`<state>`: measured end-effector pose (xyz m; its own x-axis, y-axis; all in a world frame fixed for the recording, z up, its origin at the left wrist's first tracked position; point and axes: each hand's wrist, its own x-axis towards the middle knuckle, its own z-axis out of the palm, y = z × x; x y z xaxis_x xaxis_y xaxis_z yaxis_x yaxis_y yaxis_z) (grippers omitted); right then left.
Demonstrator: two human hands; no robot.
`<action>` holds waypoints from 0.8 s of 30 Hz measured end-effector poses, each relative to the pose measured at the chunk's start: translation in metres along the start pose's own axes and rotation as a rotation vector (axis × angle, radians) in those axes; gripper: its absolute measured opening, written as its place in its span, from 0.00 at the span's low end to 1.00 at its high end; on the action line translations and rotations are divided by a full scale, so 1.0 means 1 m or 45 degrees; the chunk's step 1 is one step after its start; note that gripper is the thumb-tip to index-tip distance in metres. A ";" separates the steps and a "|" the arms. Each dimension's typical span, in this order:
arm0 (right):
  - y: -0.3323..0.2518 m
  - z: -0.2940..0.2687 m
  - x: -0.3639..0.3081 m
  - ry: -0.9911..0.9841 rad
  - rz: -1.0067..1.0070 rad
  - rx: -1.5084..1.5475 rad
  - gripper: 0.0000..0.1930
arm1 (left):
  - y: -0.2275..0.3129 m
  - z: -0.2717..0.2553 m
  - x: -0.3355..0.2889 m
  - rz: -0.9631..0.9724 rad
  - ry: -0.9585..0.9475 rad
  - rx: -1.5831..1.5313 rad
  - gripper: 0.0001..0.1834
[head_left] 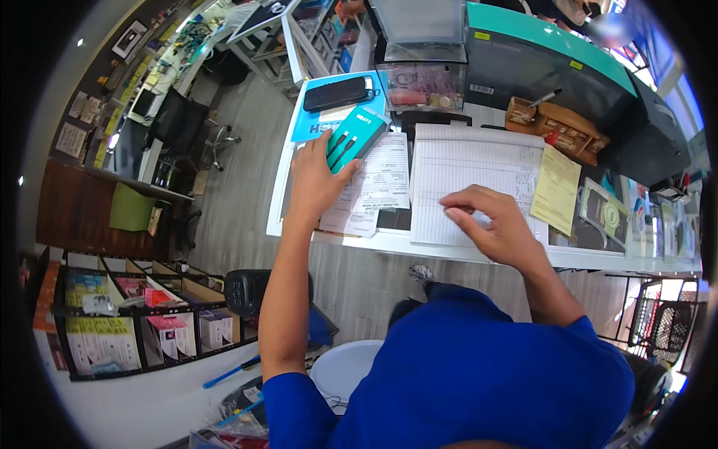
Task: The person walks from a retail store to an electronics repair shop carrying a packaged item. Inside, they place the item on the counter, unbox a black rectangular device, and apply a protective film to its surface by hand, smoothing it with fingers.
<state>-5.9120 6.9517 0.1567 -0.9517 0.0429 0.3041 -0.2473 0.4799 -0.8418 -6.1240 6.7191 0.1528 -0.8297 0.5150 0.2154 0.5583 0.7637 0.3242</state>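
Bright blue shirt (486,374), short matching sleeves (295,408)

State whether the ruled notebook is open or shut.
Open. The notebook lies flat, a lined sheet facing up, its ruling and some handwriting showing around the right hand.

White lettering (364,118) on teal box (357,140), print (384,199) on papers (383,178), handwriting (528,183) (tiny) on notebook (465,162)

From the wearer's head, the fisheye view looks steeply down and forward across the desk (389,245), near enough to show the left hand (318,176) and right hand (495,223) whole; the torso (493,367) looms before the desk, with floor (243,176) left of the desk.
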 end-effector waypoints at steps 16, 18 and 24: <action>0.031 0.052 0.175 -0.421 0.396 -0.847 0.42 | -0.147 -0.057 -0.056 -0.260 0.146 -1.285 0.40; 0.032 0.051 0.178 -0.359 0.476 -0.803 0.31 | -0.156 -0.048 -0.058 -0.249 0.071 -1.309 0.40; -0.032 0.014 0.175 -0.353 0.539 -0.397 0.13 | -0.170 -0.045 -0.057 -0.172 -0.005 -1.438 0.44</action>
<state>-6.0736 6.9313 0.2308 -0.9783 0.0759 -0.1927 0.1890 0.7077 -0.6807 -6.1717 6.5423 0.1273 -0.8819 0.4576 0.1136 0.1411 0.0263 0.9896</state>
